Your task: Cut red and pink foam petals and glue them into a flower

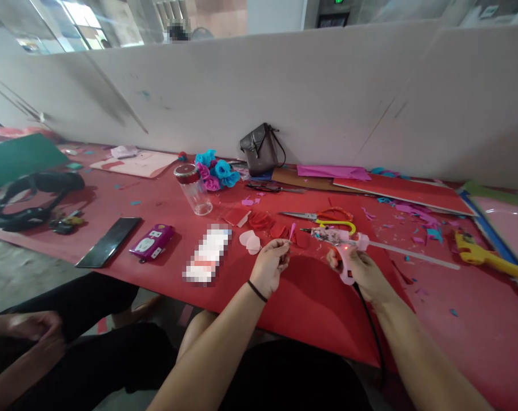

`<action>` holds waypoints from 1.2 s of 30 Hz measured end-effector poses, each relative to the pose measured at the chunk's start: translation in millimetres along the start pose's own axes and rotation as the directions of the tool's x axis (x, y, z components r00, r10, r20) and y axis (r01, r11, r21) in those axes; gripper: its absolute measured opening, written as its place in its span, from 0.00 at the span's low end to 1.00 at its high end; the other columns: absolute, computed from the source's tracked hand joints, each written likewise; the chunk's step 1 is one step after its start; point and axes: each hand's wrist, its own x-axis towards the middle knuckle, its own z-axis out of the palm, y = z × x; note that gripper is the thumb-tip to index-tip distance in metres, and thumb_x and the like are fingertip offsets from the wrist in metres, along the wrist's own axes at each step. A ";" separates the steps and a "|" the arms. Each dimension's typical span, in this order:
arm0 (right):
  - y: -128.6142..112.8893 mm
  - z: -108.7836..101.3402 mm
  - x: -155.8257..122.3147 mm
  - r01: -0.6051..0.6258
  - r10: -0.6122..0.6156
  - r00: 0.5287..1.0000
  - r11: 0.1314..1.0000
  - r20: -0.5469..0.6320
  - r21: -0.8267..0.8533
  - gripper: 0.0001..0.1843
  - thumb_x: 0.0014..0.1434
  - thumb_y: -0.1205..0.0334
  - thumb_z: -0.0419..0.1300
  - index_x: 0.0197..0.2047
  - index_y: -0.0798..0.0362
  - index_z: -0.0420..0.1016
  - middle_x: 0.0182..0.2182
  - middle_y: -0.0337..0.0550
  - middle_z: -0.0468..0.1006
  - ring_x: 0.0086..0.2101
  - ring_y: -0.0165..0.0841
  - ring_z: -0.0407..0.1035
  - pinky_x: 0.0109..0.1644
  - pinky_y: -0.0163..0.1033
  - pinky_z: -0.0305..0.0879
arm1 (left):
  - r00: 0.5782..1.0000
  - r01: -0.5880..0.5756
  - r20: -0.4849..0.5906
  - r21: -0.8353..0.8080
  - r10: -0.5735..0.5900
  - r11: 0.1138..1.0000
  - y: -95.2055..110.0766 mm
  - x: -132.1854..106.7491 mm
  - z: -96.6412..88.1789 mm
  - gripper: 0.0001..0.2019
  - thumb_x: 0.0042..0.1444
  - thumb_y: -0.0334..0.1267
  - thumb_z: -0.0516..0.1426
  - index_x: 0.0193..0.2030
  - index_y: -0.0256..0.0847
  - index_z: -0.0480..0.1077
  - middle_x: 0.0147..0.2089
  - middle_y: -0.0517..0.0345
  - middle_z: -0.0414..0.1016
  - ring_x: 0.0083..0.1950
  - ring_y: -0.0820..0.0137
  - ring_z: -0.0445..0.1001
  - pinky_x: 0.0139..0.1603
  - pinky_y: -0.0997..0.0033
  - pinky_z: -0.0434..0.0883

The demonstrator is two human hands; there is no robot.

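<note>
My right hand [364,268] is wrapped round the handle of a pink glue gun [346,262], whose nozzle points left. A long translucent glue stick [417,255] sticks out of its back, and a black cord hangs below. The fingers of my left hand [273,262] pinch a thin stem with a small pink paper piece [292,231] at its tip, just left of the nozzle. Pale pink petal-shaped cutouts [251,242] lie beside my left hand, with red petal pieces [261,220] behind them. Scissors [322,217] with red and yellow handles rest behind the glue gun.
A glass jar [194,191], blue and magenta paper flowers [218,171] and a dark bag [261,149] stand toward the back. A phone [209,254], purple case [152,242] and black tablet-like slab [109,242] lie left. A yellow glue gun [477,251] is at right. Another person's hands [38,337] show lower left.
</note>
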 end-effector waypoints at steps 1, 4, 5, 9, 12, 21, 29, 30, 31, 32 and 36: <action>0.5 0.1 0.1 0.012 -0.012 1.000 1.000 -0.005 -0.013 0.30 0.51 0.30 0.56 0.24 0.51 0.74 0.23 0.45 0.75 0.26 0.34 0.68 0.32 0.39 0.65 | 1.000 0.005 0.000 -0.004 -0.005 1.000 -0.1 0.1 -0.1 0.07 0.43 0.32 0.62 0.28 0.37 0.68 0.22 0.65 0.64 0.20 0.82 0.59 0.21 0.81 0.50; 1.5 1.0 0.7 0.028 -0.030 0.999 0.997 -0.031 -0.072 0.31 0.49 0.29 0.57 0.23 0.51 0.74 0.24 0.45 0.76 0.29 0.36 0.69 0.35 0.41 0.66 | 1.000 0.007 0.012 -0.012 -0.007 1.000 -0.7 0.4 -0.5 0.06 0.43 0.32 0.62 0.28 0.38 0.67 0.22 0.65 0.64 0.20 0.82 0.59 0.21 0.81 0.50; 1.6 1.2 0.9 0.027 -0.031 0.999 0.995 -0.040 -0.095 0.31 0.47 0.28 0.57 0.23 0.51 0.75 0.24 0.45 0.76 0.28 0.36 0.69 0.34 0.41 0.66 | 1.000 0.004 0.018 -0.013 -0.004 1.000 -0.9 0.4 -0.6 0.07 0.43 0.32 0.62 0.27 0.38 0.67 0.22 0.65 0.64 0.20 0.82 0.59 0.20 0.81 0.50; 2.3 1.5 1.0 -0.004 -0.009 0.998 0.983 -0.067 -0.183 0.33 0.44 0.26 0.57 0.22 0.51 0.75 0.20 0.44 0.74 0.25 0.34 0.66 0.31 0.40 0.64 | 1.000 -0.002 0.021 -0.012 0.003 1.000 -0.7 0.2 -0.5 0.07 0.42 0.33 0.62 0.26 0.38 0.67 0.21 0.65 0.63 0.19 0.82 0.59 0.20 0.81 0.49; 4.5 2.0 0.8 0.013 -0.026 0.998 0.982 -0.064 -0.189 0.32 0.45 0.27 0.58 0.23 0.51 0.76 0.20 0.44 0.74 0.24 0.34 0.66 0.30 0.39 0.64 | 1.000 0.002 0.016 0.001 -0.002 1.000 0.1 -0.9 0.2 0.07 0.43 0.33 0.62 0.26 0.38 0.67 0.21 0.65 0.63 0.19 0.82 0.59 0.20 0.81 0.50; 13.0 -1.8 1.7 0.015 -0.027 0.999 0.966 -0.045 -0.260 0.33 0.48 0.28 0.56 0.27 0.53 0.77 0.22 0.43 0.73 0.24 0.31 0.65 0.25 0.34 0.62 | 1.000 0.000 0.012 0.016 0.000 1.000 0.3 -2.5 1.3 0.05 0.43 0.31 0.60 0.26 0.37 0.67 0.22 0.65 0.63 0.20 0.82 0.59 0.21 0.81 0.51; 8.5 0.3 1.6 0.018 -0.049 0.993 0.960 -0.105 -0.279 0.33 0.46 0.27 0.57 0.27 0.52 0.76 0.24 0.44 0.74 0.26 0.32 0.66 0.24 0.34 0.62 | 1.000 0.009 0.015 0.035 -0.010 0.999 0.0 -2.4 0.6 0.07 0.43 0.34 0.62 0.26 0.38 0.67 0.22 0.65 0.64 0.21 0.82 0.59 0.23 0.80 0.52; 8.7 0.3 1.7 0.013 -0.043 0.994 0.960 -0.103 -0.279 0.33 0.46 0.27 0.57 0.27 0.52 0.76 0.23 0.44 0.74 0.25 0.32 0.65 0.23 0.34 0.61 | 1.000 0.010 0.012 0.037 -0.010 0.999 0.3 -2.6 0.6 0.07 0.43 0.33 0.62 0.26 0.38 0.67 0.22 0.64 0.64 0.21 0.82 0.59 0.23 0.80 0.53; 9.2 0.3 1.8 0.005 -0.034 0.995 0.961 -0.099 -0.276 0.33 0.46 0.27 0.57 0.27 0.52 0.76 0.23 0.43 0.73 0.24 0.31 0.64 0.22 0.33 0.61 | 1.000 0.011 0.009 0.038 -0.012 0.999 0.6 -2.8 0.6 0.07 0.43 0.33 0.62 0.26 0.38 0.67 0.23 0.64 0.64 0.21 0.82 0.60 0.23 0.80 0.53; 9.9 0.3 1.8 -0.004 -0.023 0.995 0.962 -0.095 -0.272 0.33 0.46 0.27 0.57 0.27 0.52 0.76 0.22 0.43 0.73 0.23 0.31 0.64 0.21 0.33 0.60 | 1.000 0.013 0.008 0.040 -0.013 0.999 0.9 -3.0 0.6 0.07 0.43 0.33 0.62 0.26 0.38 0.67 0.23 0.64 0.64 0.21 0.82 0.60 0.23 0.80 0.53; 12.3 0.3 1.5 -0.016 -0.006 0.996 0.965 -0.085 -0.260 0.33 0.47 0.28 0.57 0.27 0.53 0.75 0.21 0.42 0.72 0.21 0.29 0.62 0.19 0.32 0.58 | 1.000 0.015 0.004 0.043 -0.015 0.999 1.4 -3.2 1.1 0.06 0.43 0.32 0.62 0.26 0.38 0.67 0.23 0.64 0.65 0.21 0.82 0.59 0.23 0.80 0.52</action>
